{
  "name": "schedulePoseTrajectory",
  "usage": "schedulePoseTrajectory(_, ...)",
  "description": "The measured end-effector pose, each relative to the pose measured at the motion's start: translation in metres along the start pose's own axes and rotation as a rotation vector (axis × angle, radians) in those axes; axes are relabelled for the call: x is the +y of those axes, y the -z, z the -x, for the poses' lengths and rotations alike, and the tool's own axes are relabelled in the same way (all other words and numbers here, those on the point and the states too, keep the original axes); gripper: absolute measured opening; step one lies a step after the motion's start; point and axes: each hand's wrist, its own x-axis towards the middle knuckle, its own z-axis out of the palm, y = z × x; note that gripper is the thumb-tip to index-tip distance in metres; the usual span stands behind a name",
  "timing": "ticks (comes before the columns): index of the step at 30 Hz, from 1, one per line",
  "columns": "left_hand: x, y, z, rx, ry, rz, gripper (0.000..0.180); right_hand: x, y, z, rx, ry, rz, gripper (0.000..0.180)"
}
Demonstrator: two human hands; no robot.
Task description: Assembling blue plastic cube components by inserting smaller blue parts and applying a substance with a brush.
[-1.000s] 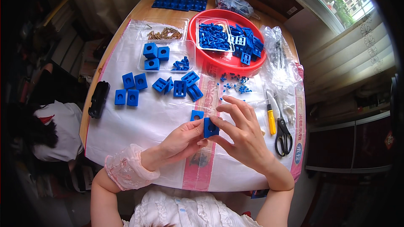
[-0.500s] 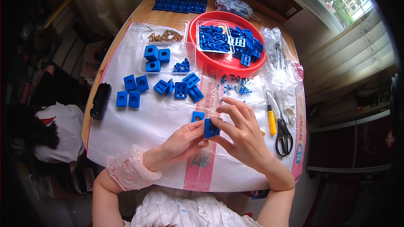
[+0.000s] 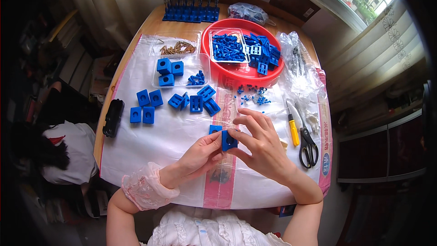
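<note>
I see both hands meeting at the lower middle of the frame over the white plastic sheet (image 3: 150, 155). My left hand (image 3: 198, 155) pinches a small blue block (image 3: 228, 141) from its left side, thumb and forefinger narrow on it; my right hand (image 3: 259, 143) closes on the same block from the right, fingertips curled over its top edge. A second blue block (image 3: 215, 129) lies on the sheet just above the held one, touching or nearly so; I cannot tell which.

I judge this as the fitting step: the block is up between the fingers and being turned or pressed. The next move calls for a firm, square grip so the small piece does not slip.

What the right fingertips press into the block is hidden behind them. The loose blue bits (image 3: 255, 95) below the red bowl (image 3: 218, 70) are too small to make out, and the dark patch under my left wrist is blurred by the sheet.
</note>
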Motion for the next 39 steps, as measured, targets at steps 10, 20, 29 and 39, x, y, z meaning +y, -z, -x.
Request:
schedulePoseTrajectory(10, 0.012, -0.006, 0.003, -0.007, -0.019, -0.009, 0.039, -0.001, 0.005, 0.002, 0.008, -0.003, 0.019, 0.040)
schedulePoseTrajectory(20, 0.007, -0.006, 0.002, 0.038, -0.176, -0.470, 0.035, -0.003, 0.002, 0.004, -0.010, -0.005, 0.016, 0.041)
schedulePoseTrajectory(29, 0.012, -0.015, 0.006, 0.083, -0.202, -0.585, 0.032, -0.006, 0.002, 0.004, -0.008, -0.019, 0.058, 0.044)
schedulePoseTrajectory(39, 0.009, -0.008, 0.005, 0.071, -0.202, -0.577, 0.032, -0.005, 0.000, 0.004, -0.007, -0.014, 0.045, 0.044)
